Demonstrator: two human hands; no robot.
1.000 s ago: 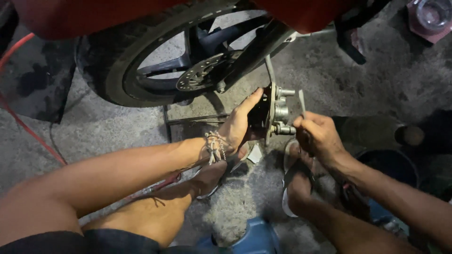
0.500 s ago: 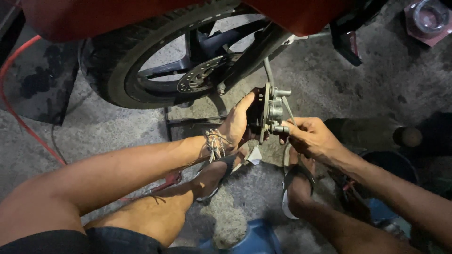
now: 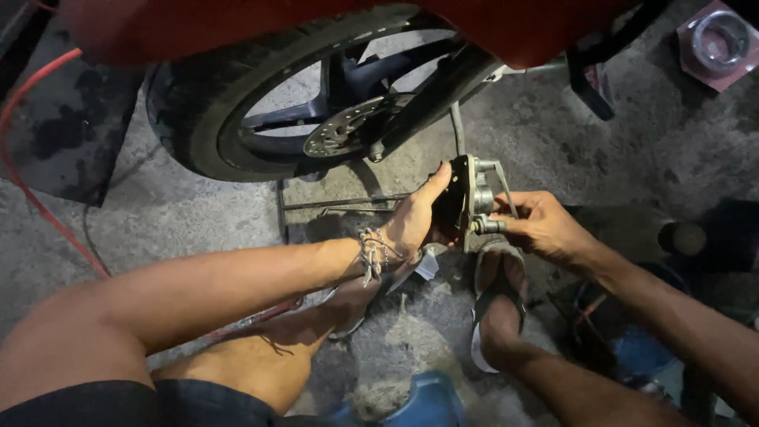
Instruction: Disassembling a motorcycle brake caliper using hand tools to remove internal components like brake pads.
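A red hose [image 3: 32, 170] curves along the floor's [image 3: 198, 209] left edge, beside the wheel [image 3: 261, 111]. The left hand [image 3: 415, 217] grips the caliper's [image 3: 468, 202] dark left face. The caliper stands upright, long axis vertical, between both hands, above the sandalled foot [image 3: 498, 300]. The right hand [image 3: 541, 229] pinches its lower bolt. Bare floor lies right.

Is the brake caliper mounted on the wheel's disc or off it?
Off. The caliper is held between the left hand and right hand, apart from the disc.
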